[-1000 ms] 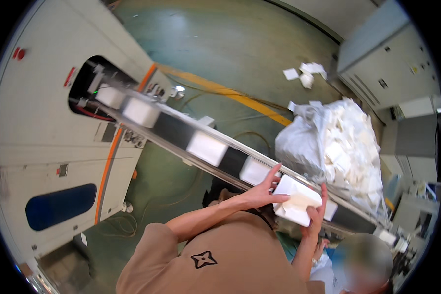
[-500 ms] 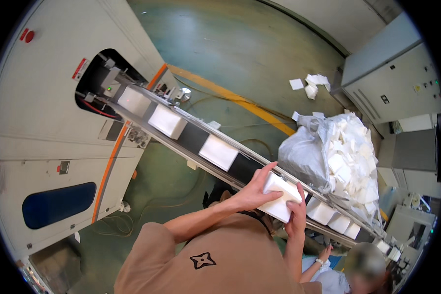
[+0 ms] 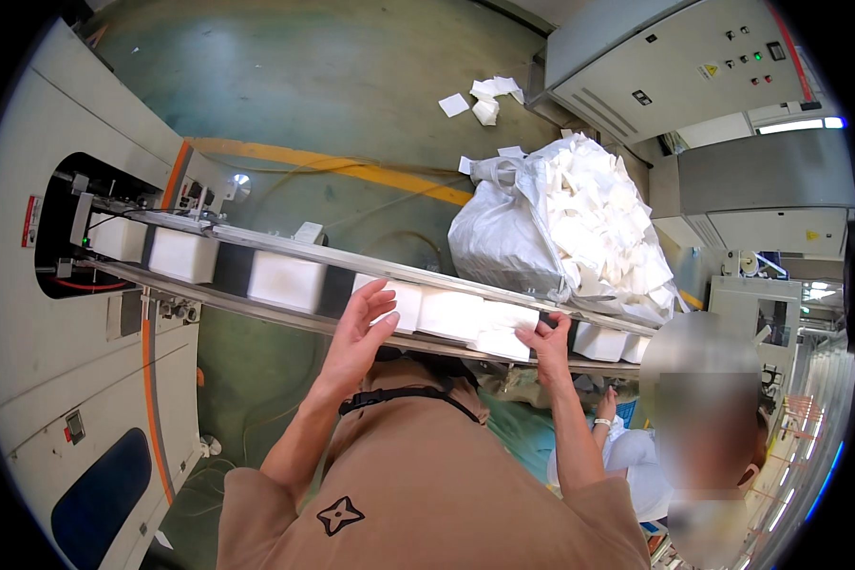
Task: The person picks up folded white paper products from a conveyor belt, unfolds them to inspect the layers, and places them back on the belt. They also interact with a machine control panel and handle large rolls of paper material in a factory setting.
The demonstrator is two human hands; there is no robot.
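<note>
Several stacks of white, square paper sheets lie along the conveyor belt. My left hand is at the left end of a close-set row, its fingers apart and fingertips against the end stack. Beside it is a middle stack. At the row's right end, my right hand has its thumb and fingers bent around the edge of another stack, whose top sheets look uneven. The fingertips of the right hand partly cover that edge.
A pale machine stands left, with stacks coming through its opening. Beyond the belt is a white sack heaped with paper pieces; loose sheets lie on the floor. A person in white is close on the right.
My hands have moved apart from the single stack they held together, to opposite ends of a row on the belt. The view has turned to the right.
</note>
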